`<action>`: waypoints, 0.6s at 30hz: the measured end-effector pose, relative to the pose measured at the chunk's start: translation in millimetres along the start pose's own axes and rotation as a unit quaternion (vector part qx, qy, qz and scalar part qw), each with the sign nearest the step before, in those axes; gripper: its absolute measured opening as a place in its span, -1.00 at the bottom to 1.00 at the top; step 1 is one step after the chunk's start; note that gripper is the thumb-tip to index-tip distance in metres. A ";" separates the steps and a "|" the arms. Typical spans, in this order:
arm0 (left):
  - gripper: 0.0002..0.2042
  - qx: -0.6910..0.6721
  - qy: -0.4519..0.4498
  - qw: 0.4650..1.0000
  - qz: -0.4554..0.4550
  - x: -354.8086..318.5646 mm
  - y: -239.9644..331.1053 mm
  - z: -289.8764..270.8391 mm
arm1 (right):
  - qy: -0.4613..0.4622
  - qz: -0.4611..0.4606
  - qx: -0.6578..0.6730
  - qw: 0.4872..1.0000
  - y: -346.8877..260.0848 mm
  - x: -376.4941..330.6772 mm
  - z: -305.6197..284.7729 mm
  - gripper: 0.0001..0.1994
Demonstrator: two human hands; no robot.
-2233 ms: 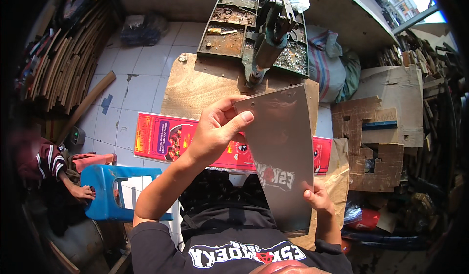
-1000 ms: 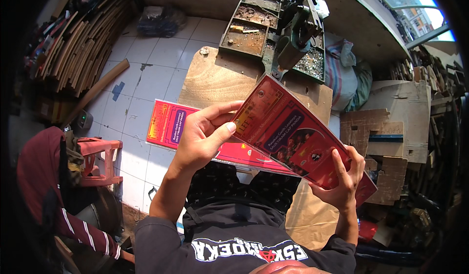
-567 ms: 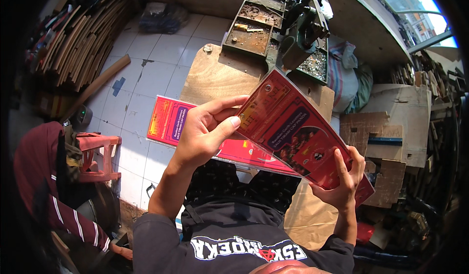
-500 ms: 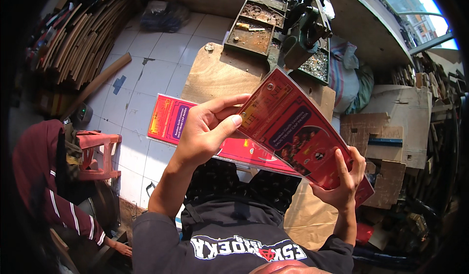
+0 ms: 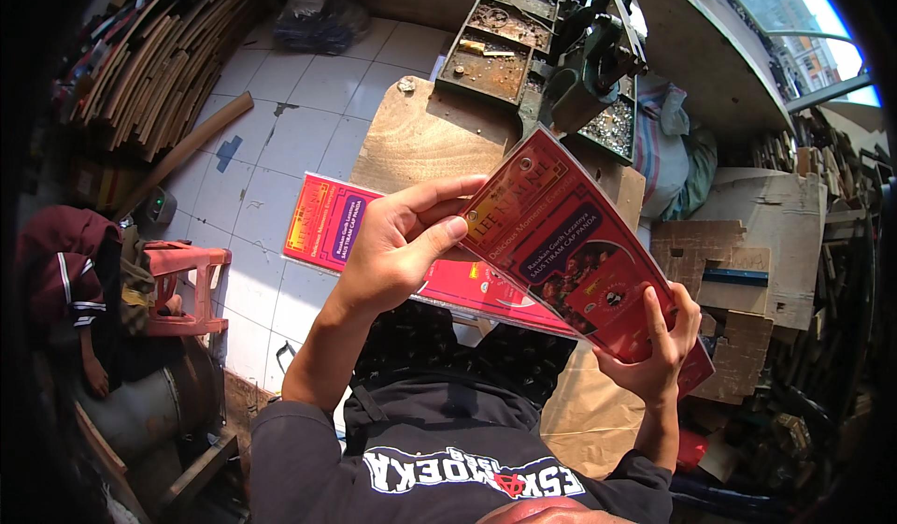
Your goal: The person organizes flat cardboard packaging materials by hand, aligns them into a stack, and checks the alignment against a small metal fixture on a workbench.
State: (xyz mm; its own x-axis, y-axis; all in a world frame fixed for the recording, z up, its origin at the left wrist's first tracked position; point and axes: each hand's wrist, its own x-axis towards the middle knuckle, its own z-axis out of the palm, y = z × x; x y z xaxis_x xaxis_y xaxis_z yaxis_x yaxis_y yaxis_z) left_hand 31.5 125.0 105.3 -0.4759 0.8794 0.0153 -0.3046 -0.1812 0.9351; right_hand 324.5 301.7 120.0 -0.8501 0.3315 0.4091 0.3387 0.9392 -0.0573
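Note:
A long red printed panel (image 5: 570, 244) with a clear, shiny covering slants across in front of me. My left hand (image 5: 411, 234) pinches its upper left edge between thumb and fingers. Near the lower right end, my right hand (image 5: 654, 342) grips the same panel, fingers lying over its printed face. Beneath it, a second red panel (image 5: 318, 225) of similar print lies across my lap, by the near edge of a wooden board (image 5: 425, 136). Just past the held panel's top corner stands a dark green metal press (image 5: 584, 94); its lower tip is partly hidden.
Compartment trays (image 5: 481, 71) with small metal bits flank the press. A red plastic stool (image 5: 192, 286) stands left, beside another person's maroon sleeve (image 5: 75, 286). Wooden strips (image 5: 154, 80) are stacked far left. Cardboard (image 5: 747, 244) and a striped sack (image 5: 659, 141) are at right.
Both hands keep their hold on the panel, which has barely shifted. At the left, the other person's arm has drawn back from its lower, outstretched place. The view has tilted slightly.

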 end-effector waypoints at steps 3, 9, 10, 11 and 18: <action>-0.62 0.004 -0.003 1.000 -0.002 0.4 -2.1 -1.3 | 0.009 0.000 -0.002 1.000 0.5 -0.3 2.2 -0.04; -0.62 -0.011 0.001 1.000 0.006 0.7 -3.6 -3.5 | 0.007 -0.001 0.000 1.000 -1.0 2.8 1.6 -0.06; -0.62 -0.013 0.004 1.000 0.002 0.9 -3.6 -3.0 | 0.005 0.000 -0.002 1.000 -0.8 2.6 1.6 -0.06; -0.62 -0.014 0.006 1.000 -0.002 0.9 -3.3 -2.4 | 0.003 0.000 -0.003 1.000 -0.7 2.5 1.5 -0.07; -0.63 0.001 0.013 1.000 0.011 0.4 -6.4 -1.6 | 0.008 0.002 0.006 1.000 -0.6 2.0 3.8 -0.08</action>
State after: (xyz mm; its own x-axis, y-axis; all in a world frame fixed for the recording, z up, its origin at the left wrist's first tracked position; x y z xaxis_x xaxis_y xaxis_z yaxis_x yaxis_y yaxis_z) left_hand 31.9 125.8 98.8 -0.5033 0.8637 0.0270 -0.2923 -0.1995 0.9353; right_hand 321.0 302.2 117.4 -0.8416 0.3345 0.4240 0.3377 0.9386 -0.0702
